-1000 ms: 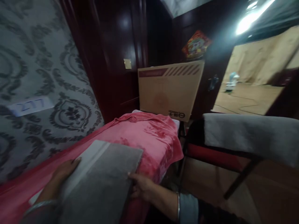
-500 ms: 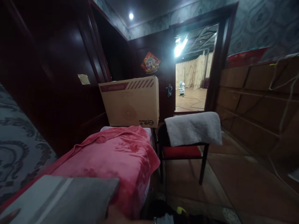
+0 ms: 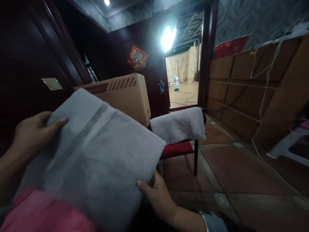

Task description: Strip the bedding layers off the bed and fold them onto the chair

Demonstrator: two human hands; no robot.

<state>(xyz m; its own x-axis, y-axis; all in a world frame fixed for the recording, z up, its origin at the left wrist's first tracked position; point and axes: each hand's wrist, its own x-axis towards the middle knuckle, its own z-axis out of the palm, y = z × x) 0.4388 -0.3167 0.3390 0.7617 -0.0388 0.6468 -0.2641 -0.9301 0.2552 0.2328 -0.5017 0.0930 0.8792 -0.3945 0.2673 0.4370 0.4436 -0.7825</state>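
- The folded grey towel (image 3: 103, 154) now rises higher in view than half a second ago, when it lay low before the pink bedding; its far edge overlaps the cardboard box (image 3: 125, 93).
- The view has swung right, bringing more of the wooden drawers (image 3: 243, 87) into sight; the towel is still in handling, not set down.
- The left hand (image 3: 33, 132) pinches the towel's left edge, thumb on top, fingers mostly hidden behind.
- The right hand (image 3: 160, 196) grips the right edge likewise, thumb above and fingers curled under, nearly closed.
- The towel is at near left, its right corner overlapping the red-seated chair (image 3: 178, 149) in view; whether they touch, I cannot tell.
- It looks soft, flat and squared, with paler and darker bands across its far left part.
- Pink cloth (image 3: 45, 212) covers part of its near end.
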